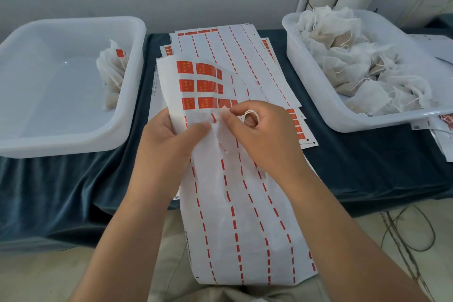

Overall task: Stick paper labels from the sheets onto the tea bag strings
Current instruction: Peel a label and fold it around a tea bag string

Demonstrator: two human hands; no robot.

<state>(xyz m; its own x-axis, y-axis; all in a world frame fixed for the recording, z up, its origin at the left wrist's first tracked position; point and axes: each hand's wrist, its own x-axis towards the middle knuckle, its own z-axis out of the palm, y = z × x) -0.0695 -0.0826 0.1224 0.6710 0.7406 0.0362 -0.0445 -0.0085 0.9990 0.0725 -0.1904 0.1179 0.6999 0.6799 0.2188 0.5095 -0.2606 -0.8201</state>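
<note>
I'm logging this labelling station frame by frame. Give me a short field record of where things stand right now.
left hand: grips the label sheet at its left edge
right hand: pinches at the sheet near the red labels, white string looped over a finger
left bin: few tea bags, one with a red label
right bin: heaped with unlabelled tea bags
spare sheets: stacked on the dark cloth
</note>
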